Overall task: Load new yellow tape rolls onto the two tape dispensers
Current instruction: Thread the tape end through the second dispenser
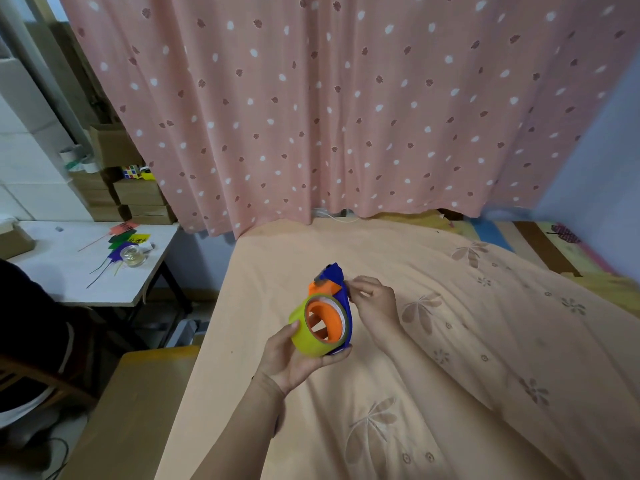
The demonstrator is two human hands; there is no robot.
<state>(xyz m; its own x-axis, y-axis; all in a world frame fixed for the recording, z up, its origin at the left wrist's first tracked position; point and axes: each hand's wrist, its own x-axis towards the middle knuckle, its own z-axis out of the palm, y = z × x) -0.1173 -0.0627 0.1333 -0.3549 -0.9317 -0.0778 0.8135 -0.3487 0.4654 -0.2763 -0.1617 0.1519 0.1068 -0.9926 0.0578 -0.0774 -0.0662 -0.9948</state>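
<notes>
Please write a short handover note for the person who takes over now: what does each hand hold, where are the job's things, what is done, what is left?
Left hand: grips the yellow tape roll and the blue plastic tape dispenser from below, above the peach bedsheet.
Right hand: fingertips pinch at the dispenser's upper edge, near the orange flap.
Done: the roll sits on the dispenser's orange hub.
Left: whether the tape end is threaded to the cutter cannot be told. A second dispenser and a second roll are not in view; that one remains to be loaded, as far as this view shows.
</notes>
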